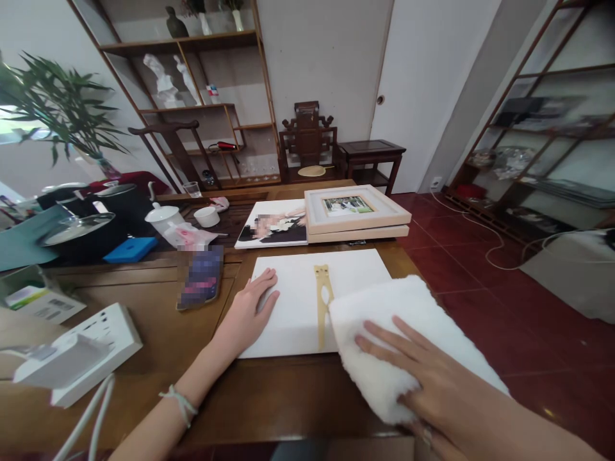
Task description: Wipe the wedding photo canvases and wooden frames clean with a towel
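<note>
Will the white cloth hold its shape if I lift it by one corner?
Probably not: the cloth bends softly under the right hand, so it should flop. Its fluffy look suggests it is light for its size. That fuzzy surface probably won't feel slippery.

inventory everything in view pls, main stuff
table: 1, brown, centre
panel: 1, white, on table
stand: 1, tan, on panel
cloth: 1, white, over panel's right
frames: 2, pale, stacked behind panel
print: 1, multicoloured, beside frames
phone: 1, dark, left of panel
block: 1, blue, near phone
pots: 2+, black, far left
power strip: 1, white, left
plant: 1, green, upper left
shelves: 2, brown, back and right
left hand: 1, bare, on panel
right hand: 1, bare, on cloth
</note>
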`<state>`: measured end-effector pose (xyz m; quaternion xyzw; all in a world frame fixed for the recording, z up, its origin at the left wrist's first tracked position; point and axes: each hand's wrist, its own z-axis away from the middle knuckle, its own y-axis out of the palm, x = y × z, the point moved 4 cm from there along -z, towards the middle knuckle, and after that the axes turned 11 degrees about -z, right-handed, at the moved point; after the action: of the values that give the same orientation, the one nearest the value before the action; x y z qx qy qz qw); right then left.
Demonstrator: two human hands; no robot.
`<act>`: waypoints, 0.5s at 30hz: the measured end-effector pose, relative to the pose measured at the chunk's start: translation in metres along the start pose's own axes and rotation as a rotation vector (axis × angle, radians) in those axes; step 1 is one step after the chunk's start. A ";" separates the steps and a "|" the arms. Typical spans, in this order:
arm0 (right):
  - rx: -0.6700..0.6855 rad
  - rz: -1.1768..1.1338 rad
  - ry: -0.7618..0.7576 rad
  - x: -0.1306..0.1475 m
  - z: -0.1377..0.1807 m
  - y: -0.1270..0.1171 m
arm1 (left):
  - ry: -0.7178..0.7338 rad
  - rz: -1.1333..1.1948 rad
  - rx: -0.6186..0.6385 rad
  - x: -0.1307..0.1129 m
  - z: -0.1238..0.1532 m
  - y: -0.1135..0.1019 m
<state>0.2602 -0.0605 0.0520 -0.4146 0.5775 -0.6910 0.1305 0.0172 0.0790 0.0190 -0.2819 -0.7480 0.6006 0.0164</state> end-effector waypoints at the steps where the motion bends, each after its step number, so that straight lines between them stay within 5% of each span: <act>1: 0.026 -0.011 -0.004 0.003 0.002 0.001 | 0.005 -0.002 0.000 0.000 0.000 0.000; 7: -0.091 -0.056 0.052 -0.021 -0.017 -0.011 | 0.025 -0.012 0.004 -0.001 0.000 -0.002; 15: -0.266 0.018 0.138 -0.075 -0.089 -0.024 | 0.020 -0.023 0.019 -0.001 0.000 -0.002</act>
<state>0.2495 0.0574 0.0431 -0.3746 0.6754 -0.6339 0.0408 0.0169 0.0781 0.0207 -0.2789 -0.7452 0.6048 0.0335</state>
